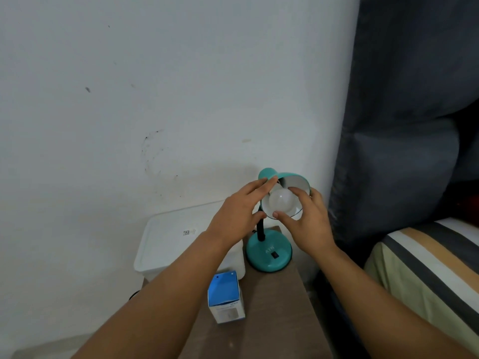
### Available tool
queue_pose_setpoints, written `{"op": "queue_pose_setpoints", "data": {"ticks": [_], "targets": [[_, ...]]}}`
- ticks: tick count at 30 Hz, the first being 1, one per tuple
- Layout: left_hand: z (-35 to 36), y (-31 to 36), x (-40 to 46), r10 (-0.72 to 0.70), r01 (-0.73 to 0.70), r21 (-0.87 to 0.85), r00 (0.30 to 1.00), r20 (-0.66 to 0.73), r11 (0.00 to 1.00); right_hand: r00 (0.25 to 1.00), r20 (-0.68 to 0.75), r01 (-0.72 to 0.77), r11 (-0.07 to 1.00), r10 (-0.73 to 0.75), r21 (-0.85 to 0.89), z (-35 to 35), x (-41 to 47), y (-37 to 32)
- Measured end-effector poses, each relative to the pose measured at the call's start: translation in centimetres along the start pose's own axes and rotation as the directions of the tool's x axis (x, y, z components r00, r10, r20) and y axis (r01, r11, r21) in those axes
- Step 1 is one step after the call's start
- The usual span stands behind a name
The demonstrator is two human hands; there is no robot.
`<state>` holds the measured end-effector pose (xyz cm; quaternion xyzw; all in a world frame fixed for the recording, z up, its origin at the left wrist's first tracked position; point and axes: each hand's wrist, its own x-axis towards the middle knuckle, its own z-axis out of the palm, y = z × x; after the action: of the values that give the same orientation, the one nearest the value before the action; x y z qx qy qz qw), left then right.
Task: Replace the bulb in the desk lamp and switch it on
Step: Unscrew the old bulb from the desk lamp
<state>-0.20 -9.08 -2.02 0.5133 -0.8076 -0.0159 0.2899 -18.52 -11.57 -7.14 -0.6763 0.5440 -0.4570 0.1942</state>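
A teal desk lamp stands on a small brown table (272, 307), its round base (269, 252) carrying a black switch. Its shade (294, 178) is tilted towards me, and a white bulb (281, 199) sits inside it. My left hand (238, 211) grips the shade's left rim and neck. My right hand (305, 218) has its thumb and fingertips around the bulb from the right. The bulb is unlit. A blue and white bulb box (225, 296) stands upright on the table in front of the lamp.
A white lidded plastic bin (168, 244) sits left of the lamp against the white wall. A dark padded headboard (401, 125) rises at the right, with a striped mattress (427, 260) below it, close to the table's right edge.
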Motion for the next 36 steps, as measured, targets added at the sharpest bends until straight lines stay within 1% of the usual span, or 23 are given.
{"op": "queue_pose_setpoints", "data": {"ticks": [3, 6, 9, 14, 20, 27, 31, 36], "targets": [[0.05, -0.14, 0.03, -0.011, 0.011, -0.023, 1.000, 0.000, 1.000, 1.000, 0.003, 0.024, 1.000, -0.024, -0.003, 0.16, -0.07, -0.03], [0.13, -0.21, 0.01, -0.015, 0.015, -0.043, 1.000, 0.008, 0.999, 1.000, 0.005, 0.026, 0.999, -0.026, 0.030, 0.25, -0.20, -0.15], [0.14, -0.25, -0.01, -0.019, 0.019, -0.051, 1.000, 0.009, 0.999, 1.000, 0.025, -0.014, 0.999, 0.013, 0.034, 0.23, -0.22, -0.02], [0.25, -0.39, 0.10, -0.022, 0.022, -0.048, 1.000, 0.012, 0.999, 0.999, -0.002, -0.047, 0.998, 0.047, 0.028, 0.21, -0.03, -0.04], [0.32, -0.60, 0.11, -0.025, 0.025, -0.051, 1.000, 0.009, 0.998, 1.000, 0.009, 0.017, 1.000, -0.017, 0.023, 0.32, -0.19, 0.18], [0.39, -0.40, 0.03, -0.031, 0.031, -0.051, 1.000, -0.001, 0.998, 0.997, 0.026, -0.074, 0.997, 0.073, 0.030, 0.35, -0.21, -0.47], [0.52, -0.25, 0.09, -0.031, 0.031, -0.054, 1.000, 0.003, 0.998, 0.997, 0.000, -0.076, 0.997, 0.076, 0.024, 0.24, -0.07, -0.50], [0.45, -0.42, 0.14, -0.042, 0.042, -0.056, 0.999, 0.007, 0.998, 0.997, 0.043, -0.063, 0.998, 0.062, 0.007, 0.37, -0.01, -0.55]]}}
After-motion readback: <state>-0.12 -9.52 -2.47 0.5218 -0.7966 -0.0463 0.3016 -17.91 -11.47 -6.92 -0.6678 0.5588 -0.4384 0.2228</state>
